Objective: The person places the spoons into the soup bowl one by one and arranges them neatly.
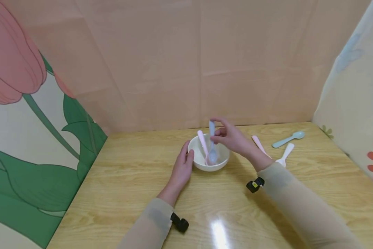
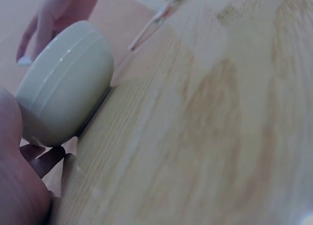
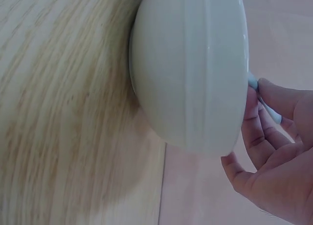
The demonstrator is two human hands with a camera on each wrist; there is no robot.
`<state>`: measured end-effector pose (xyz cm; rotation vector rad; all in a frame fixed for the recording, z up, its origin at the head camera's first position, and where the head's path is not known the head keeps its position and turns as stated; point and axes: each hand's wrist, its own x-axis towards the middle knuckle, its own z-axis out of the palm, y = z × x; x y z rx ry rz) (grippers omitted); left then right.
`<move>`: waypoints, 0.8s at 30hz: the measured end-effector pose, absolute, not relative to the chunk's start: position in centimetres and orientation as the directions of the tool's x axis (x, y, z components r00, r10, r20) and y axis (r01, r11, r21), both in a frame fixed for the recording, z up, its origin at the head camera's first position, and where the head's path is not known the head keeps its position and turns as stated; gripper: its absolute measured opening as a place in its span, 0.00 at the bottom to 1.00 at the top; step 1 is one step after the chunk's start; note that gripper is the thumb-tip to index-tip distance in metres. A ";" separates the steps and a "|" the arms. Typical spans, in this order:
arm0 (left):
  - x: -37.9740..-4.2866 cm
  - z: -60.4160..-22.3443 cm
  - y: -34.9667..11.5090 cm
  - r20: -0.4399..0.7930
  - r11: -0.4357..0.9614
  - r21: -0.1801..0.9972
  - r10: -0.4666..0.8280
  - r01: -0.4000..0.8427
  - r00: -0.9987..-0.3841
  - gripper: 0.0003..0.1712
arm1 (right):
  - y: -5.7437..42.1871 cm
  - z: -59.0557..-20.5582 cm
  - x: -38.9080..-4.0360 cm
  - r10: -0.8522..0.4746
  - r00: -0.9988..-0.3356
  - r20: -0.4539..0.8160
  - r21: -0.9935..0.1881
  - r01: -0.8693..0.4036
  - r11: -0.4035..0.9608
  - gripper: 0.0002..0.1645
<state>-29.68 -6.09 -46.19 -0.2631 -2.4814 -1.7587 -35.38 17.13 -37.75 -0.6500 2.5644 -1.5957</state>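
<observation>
A white bowl (image 1: 209,167) stands on the wooden table, a pink spoon (image 1: 202,141) leaning in it with the handle above the rim. At its left side my left hand (image 1: 183,166) holds the bowl, thumb toward me and fingers round the far side. My right hand (image 1: 233,138) pinches a light blue spoon (image 1: 212,129) by the handle over the bowl. That spoon is upright, its head down inside the bowl beside the pink one. From the right wrist view, the bowl wall (image 3: 195,78) hides the spoon's lower part, and the fingers (image 3: 257,142) are at the rim.
Right of the bowl lie a pink spoon (image 1: 259,144), a white spoon (image 1: 286,154) partly behind the right sleeve, and a blue-green spoon (image 1: 287,140). A pink cloth backdrop (image 1: 161,86) rises at the table's far edge, with printed panels on both sides.
</observation>
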 end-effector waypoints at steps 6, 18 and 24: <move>-29.8 -46.5 -6.1 0.160 0.316 0.931 0.090 0.181 -0.983 0.29 | 16.7 -37.9 -35.2 -0.385 -0.911 0.148 -0.876 -0.301 0.376 0.43; -29.8 -46.6 -6.3 0.217 0.308 0.921 0.099 0.238 -0.971 0.30 | 16.1 -38.6 -35.4 -0.406 -0.902 0.148 -0.849 -0.326 0.416 0.43; -29.9 -46.6 -6.2 0.228 0.311 0.917 0.100 0.248 -0.969 0.29 | 16.0 -38.9 -35.7 -0.424 -0.894 0.149 -0.830 -0.346 0.438 0.43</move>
